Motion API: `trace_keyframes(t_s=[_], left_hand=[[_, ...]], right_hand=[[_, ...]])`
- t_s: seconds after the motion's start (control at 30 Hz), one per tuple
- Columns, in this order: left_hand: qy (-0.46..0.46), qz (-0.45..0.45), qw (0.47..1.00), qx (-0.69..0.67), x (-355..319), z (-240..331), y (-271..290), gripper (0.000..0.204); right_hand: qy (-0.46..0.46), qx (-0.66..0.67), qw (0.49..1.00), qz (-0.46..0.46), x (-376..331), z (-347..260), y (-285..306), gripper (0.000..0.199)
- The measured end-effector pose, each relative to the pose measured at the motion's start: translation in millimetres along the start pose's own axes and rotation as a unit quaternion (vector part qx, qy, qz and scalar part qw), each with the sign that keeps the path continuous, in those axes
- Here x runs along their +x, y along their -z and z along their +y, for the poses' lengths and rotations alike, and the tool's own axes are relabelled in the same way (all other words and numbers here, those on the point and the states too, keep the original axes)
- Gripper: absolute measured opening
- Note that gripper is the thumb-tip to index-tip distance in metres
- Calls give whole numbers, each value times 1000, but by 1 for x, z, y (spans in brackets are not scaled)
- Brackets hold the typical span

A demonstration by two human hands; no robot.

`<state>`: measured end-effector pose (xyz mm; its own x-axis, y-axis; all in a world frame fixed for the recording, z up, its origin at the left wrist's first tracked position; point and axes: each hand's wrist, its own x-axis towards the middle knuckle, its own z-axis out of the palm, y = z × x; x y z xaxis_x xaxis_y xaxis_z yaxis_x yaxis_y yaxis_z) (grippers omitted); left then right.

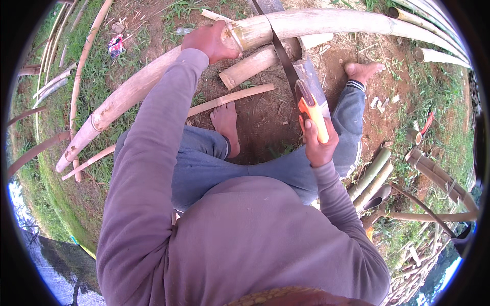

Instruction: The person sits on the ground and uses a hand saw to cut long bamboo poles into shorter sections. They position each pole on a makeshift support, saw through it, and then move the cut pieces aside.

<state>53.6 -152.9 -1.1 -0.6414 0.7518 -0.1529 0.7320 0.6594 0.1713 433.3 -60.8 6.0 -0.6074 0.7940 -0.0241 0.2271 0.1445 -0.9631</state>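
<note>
Pole (pixel 255 33), pale and jointed, crossing the upper part of the view from the left, low down, to the far right. It lies directly under the left hand (pixel 210 43) and ahead of the right hand (pixel 321 145), well apart from the latter. The left hand grasps the pole from above, fingers curled over it, just beside a joint. The right hand is clenched around the orange handle (pixel 315 118) of the saw (pixel 286 57), whose dark blade runs forward from the handle and crosses the pole to the right of the left hand. Whether the teeth sit in a cut cannot be told.

Beneath the pole, a grey log (pixel 312 76) runs away from the person, near the blade. A short bamboo piece (pixel 250 66) lies on the near side of the pole, left of the log. Nearer still, a split strip (pixel 232 99) slants beyond the left foot (pixel 225 122). The right foot (pixel 361 72), also bare, stands on the soil to the right of the log.

Farther out: a red packet (pixel 116 46) on the grass at upper left, near a long thin pole (pixel 84 64); more poles (pixel 426 24) at upper right; cut lengths (pixel 371 173) of bamboo at right.
</note>
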Motion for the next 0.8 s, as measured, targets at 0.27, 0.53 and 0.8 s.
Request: trace_keyframes(t_s=[0.27, 0.53, 0.8], left_hand=[[-7, -23, 1000, 3, 12, 19, 5, 98], [2, -19, 1000, -5, 6, -3, 1, 100], [-22, -9, 1000, -5, 9, 8, 2, 98]], right_hand=[[54, 42, 998, 3, 127, 17, -74, 17], [11, -26, 999, -17, -31, 35, 25, 16], [95, 6, 995, 40, 100, 31, -75, 22]])
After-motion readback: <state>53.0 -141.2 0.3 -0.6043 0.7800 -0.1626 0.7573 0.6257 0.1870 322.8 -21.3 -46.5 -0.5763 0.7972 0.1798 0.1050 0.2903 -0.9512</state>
